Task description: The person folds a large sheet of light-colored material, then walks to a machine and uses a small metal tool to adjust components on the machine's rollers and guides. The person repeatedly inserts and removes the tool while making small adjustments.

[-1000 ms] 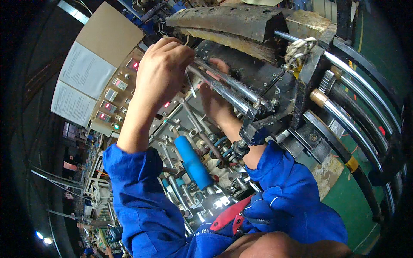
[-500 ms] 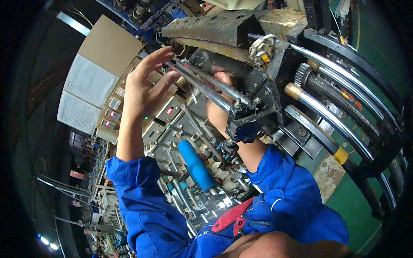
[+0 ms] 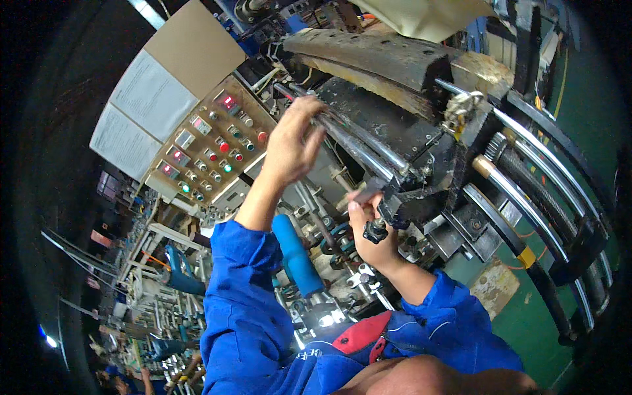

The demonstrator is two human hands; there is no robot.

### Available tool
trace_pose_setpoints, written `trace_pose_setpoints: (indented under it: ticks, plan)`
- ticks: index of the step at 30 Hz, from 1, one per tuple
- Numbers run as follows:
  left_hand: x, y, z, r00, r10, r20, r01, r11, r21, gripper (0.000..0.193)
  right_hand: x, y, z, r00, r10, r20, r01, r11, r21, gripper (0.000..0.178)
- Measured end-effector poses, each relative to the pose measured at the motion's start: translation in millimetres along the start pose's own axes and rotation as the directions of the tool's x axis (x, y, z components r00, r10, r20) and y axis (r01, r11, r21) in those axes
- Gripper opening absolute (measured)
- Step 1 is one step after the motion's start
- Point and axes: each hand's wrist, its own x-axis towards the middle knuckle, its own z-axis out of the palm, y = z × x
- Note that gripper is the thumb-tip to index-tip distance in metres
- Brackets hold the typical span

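My left hand point(image 3: 294, 143) is at the far part of a pair of parallel metal bars point(image 3: 359, 146). Its fingers bend toward the bars with the thumb apart from them; whether the fingertips touch metal is unclear. Nothing shows in its grasp. Under the near end of the bars, my right hand point(image 3: 376, 240) is closed, thumb up, on a thin grey flat piece point(image 3: 370, 191), which is blurred. A black star-shaped knob point(image 3: 375, 231) on the bars' end bracket point(image 3: 411, 201) stands in front of this hand and hides part of it.
A control panel point(image 3: 214, 141) with lit displays and coloured buttons stands at the left, papers point(image 3: 135, 115) beside it. A blue roller point(image 3: 296, 257) lies below my left forearm. Heavy dark beam point(image 3: 368, 56) runs behind the bars; chromed rods point(image 3: 526, 204) curve down the right.
My right hand has come back from behind the bars to below their near end, with the flat piece in it. My left hand's fingers have bent closer to the bars. The view has shifted.
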Motion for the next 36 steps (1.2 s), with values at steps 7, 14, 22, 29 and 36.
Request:
trace_pose_setpoints:
  ticks: [7,14,22,29,36]
  plan:
    - [-28,27,29,0.971,0.011,-0.238,-0.049,0.987,-0.151,0.064,-36,-24,-30,0.968,0.194,0.158,-0.198,0.980,0.011,0.014]
    - [-33,7,46,0.837,-0.239,-0.492,0.153,0.966,-0.209,0.036,-68,-29,-38,0.971,0.148,0.189,-0.135,0.987,-0.084,0.005]
    - [-7,8,33,0.856,-0.073,-0.511,0.037,0.996,-0.079,0.034,-94,-62,-78,0.978,0.151,0.144,-0.107,0.955,-0.276,0.006]
    - [-7,67,27,0.913,0.254,-0.318,-0.333,0.916,-0.222,0.036,-99,-97,-132,0.996,-0.061,0.063,0.077,0.956,-0.285,0.014]
    - [20,62,23,0.888,0.435,-0.150,-0.454,0.882,-0.127,0.041,-108,-94,-147,0.993,-0.017,0.119,0.060,0.929,-0.365,0.016]
